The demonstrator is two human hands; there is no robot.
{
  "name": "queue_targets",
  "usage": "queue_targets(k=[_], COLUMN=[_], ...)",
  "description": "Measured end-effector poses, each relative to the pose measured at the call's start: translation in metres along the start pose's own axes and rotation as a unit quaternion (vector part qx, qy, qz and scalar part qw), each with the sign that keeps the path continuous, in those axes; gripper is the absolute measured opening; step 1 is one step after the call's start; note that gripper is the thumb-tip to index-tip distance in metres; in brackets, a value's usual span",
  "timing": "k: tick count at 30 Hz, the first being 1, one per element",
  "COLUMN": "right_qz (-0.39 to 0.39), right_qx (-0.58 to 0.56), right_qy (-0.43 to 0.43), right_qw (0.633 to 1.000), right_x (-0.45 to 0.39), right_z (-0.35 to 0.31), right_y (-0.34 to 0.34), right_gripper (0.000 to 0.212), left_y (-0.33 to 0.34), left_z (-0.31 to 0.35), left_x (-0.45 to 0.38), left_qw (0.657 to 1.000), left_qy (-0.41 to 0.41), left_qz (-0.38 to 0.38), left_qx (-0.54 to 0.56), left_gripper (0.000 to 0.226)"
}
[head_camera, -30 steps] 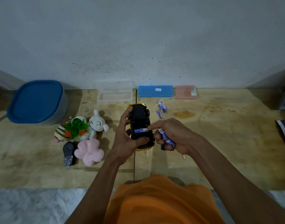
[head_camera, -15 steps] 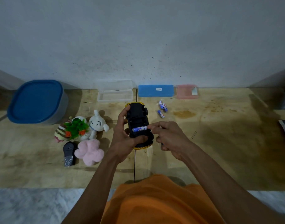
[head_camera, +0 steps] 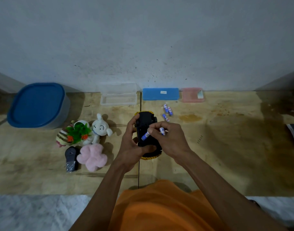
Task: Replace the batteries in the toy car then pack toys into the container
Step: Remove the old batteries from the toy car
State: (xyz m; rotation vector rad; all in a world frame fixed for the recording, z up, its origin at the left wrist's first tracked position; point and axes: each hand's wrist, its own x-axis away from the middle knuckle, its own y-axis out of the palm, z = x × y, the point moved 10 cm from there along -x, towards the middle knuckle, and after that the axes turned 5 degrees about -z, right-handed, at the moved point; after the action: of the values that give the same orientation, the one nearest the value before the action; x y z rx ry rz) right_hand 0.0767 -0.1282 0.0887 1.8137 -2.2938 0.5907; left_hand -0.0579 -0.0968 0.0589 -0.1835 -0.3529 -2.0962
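Note:
A yellow toy car (head_camera: 147,120) lies upside down, black underside up, above the wooden table (head_camera: 226,147). My left hand (head_camera: 132,144) grips the car from its left side, thumb across the near end. My right hand (head_camera: 169,139) pinches a blue-and-white battery (head_camera: 146,135) tilted in the car's battery bay, and holds a second battery (head_camera: 162,130) in its curled fingers. Three loose batteries (head_camera: 167,111) lie just beyond the car. The blue-lidded container (head_camera: 37,105) stands at the far left, lid on.
Left of the car lie a white plush toy (head_camera: 101,128), a striped toy with green leaves (head_camera: 72,134), a pink plush (head_camera: 92,156) and a black remote (head_camera: 70,158). Against the wall sit a clear open case (head_camera: 118,97), a blue case (head_camera: 160,94) and a pink case (head_camera: 192,95).
The battery in the car's bay has tipped from lying flat to tilted under my right fingertips. A second battery now shows in my right hand. The left hand keeps its grip.

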Motion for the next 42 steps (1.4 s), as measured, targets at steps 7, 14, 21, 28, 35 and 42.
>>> queue_targets(k=[7, 14, 21, 28, 35, 42], right_qz=[-0.011, 0.075, 0.148, 0.151, 0.088, 0.029], right_qx=[-0.128, -0.360, -0.320, -0.255, -0.200, -0.182], right_qy=[0.035, 0.192, 0.210, 0.235, 0.233, 0.258], right_qw=[0.991, 0.910, 0.912, 0.926, 0.948, 0.949], right_x=[0.003, 0.026, 0.048, 0.046, 0.014, -0.012], right_z=[0.003, 0.054, 0.086, 0.102, 0.108, 0.123], right_y=[0.004, -0.006, -0.005, -0.013, -0.029, -0.044], right_gripper=[0.012, 0.027, 0.031, 0.046, 0.047, 0.044], left_y=[-0.013, -0.057, -0.059, -0.034, -0.019, -0.017], left_z=[-0.012, -0.042, -0.076, -0.093, -0.098, -0.106], left_x=[0.013, 0.031, 0.018, -0.008, -0.029, -0.035], left_qw=[1.000, 0.998, 0.992, 0.986, 0.982, 0.972], left_qy=[-0.020, -0.059, -0.120, -0.136, -0.149, -0.169], left_qz=[0.008, 0.030, -0.004, -0.021, -0.011, 0.008], left_qx=[-0.012, 0.004, -0.040, -0.089, -0.114, -0.163], left_gripper=[0.111, 0.113, 0.112, 0.114, 0.114, 0.111])
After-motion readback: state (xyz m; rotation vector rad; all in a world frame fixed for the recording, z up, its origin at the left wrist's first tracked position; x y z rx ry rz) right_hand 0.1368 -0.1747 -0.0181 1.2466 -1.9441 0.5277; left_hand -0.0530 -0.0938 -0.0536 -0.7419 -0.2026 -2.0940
